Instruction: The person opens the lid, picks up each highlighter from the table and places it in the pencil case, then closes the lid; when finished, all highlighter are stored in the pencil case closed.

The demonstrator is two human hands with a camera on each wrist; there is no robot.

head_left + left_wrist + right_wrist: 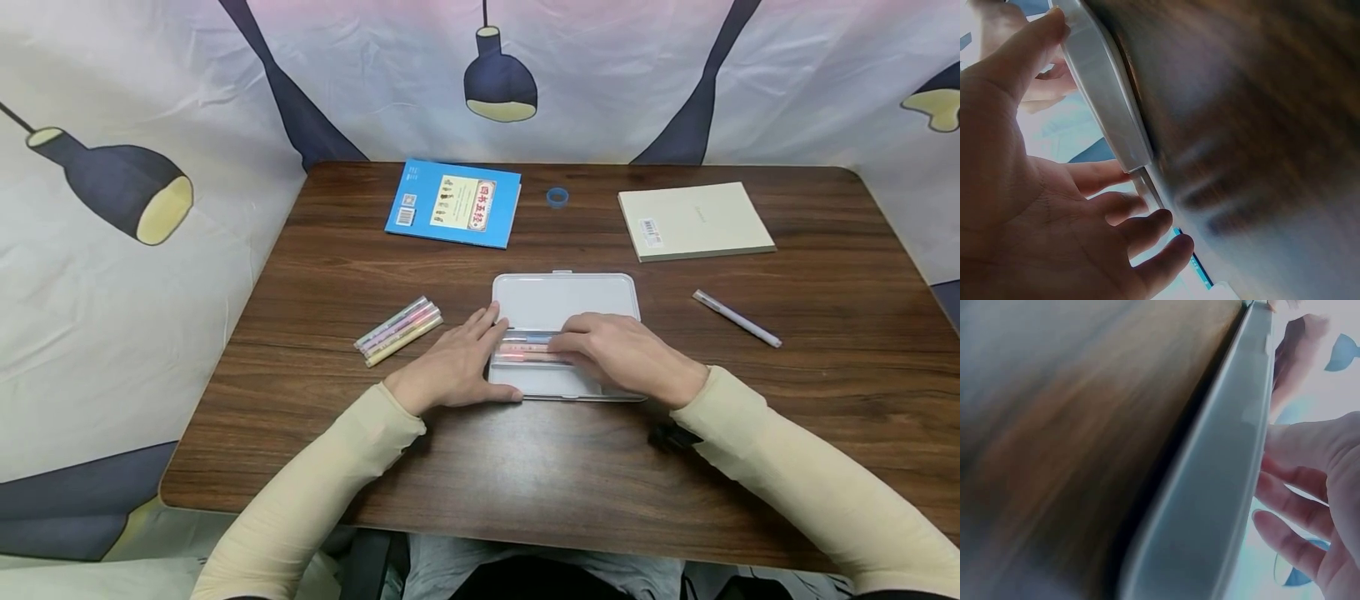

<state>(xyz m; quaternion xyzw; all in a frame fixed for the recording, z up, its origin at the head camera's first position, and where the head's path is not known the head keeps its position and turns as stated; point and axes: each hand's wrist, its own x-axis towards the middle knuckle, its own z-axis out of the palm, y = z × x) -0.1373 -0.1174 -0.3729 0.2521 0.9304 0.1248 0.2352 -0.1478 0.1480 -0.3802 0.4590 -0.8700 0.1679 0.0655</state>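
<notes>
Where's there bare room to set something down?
Bare table shows in front of the open case between the sleeves, right of the white pen, and between the blue book and pen bundle. It's crowded at the case: the right hand reaches into it, and the left hand lies between it and the bundle.

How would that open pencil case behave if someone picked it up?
The pencil case keeps crisp, straight edges, so it's probably stiff. Its walls look like thin plastic, so it may feel light for its size. The pens lie side by side inside, so they might slide or roll if it tilted.
</notes>
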